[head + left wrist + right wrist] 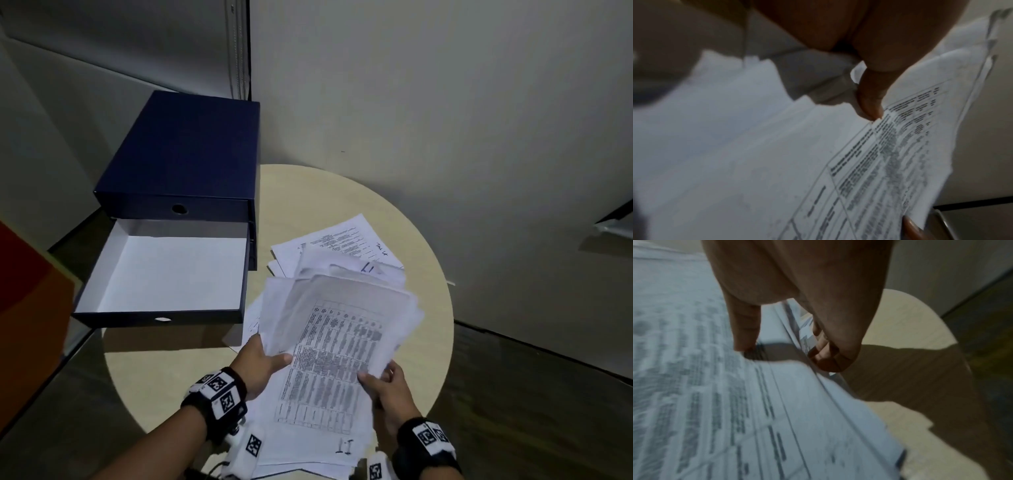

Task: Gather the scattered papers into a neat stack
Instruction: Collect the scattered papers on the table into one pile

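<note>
Round table (424, 240): left hand (263, 363) and right hand (388, 387) pinch the papers (335, 346) at opposite edges.

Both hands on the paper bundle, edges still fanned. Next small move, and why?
Probably lower the held bundle and tap its near edge on the round table to square it. The left hand and right hand grip opposite sides, yet the sheets fan out unevenly at the far end. More papers on the table remain to be collected afterwards.

Each bare forearm wears a black wristband (219, 404) carrying white blocks (431, 437) printed with square black-and-white markers.
</note>
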The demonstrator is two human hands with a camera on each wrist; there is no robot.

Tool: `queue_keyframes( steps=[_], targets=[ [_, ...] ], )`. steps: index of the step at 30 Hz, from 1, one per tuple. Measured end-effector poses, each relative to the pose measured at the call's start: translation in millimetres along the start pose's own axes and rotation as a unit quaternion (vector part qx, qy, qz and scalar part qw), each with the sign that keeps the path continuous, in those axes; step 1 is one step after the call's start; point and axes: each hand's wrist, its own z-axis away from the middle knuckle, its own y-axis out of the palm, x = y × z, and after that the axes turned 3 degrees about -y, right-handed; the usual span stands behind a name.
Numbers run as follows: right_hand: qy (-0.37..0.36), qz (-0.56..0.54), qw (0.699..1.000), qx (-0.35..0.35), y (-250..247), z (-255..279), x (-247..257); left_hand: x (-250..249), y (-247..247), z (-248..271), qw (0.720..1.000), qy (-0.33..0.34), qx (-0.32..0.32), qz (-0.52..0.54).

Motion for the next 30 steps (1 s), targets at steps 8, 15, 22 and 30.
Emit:
queue_keyframes(
  steps=[8, 15, 22, 30],
  targets=[
    [0.01, 0.062, 0.993, -0.102, -60, 3, -25, -10, 34, -34, 0.978, 0.05, -0.051, -0.194],
    [0.05, 0.014, 0.982, -0.184, -97, 13, -27, 39, 2, -52, 0.838, -0.014, -0.035, -0.544],
    [0.075, 0.068, 0.971, -0.219, -103, -7, -38, 37, -4, -28, 0.849, -0.026, -0.087, -0.52],
    [0.104, 0.234, 0.958, -0.131, -66, 5, -27, 10, 45, -52, 0.97, -0.109, -0.042, -0.216]
  ],
)
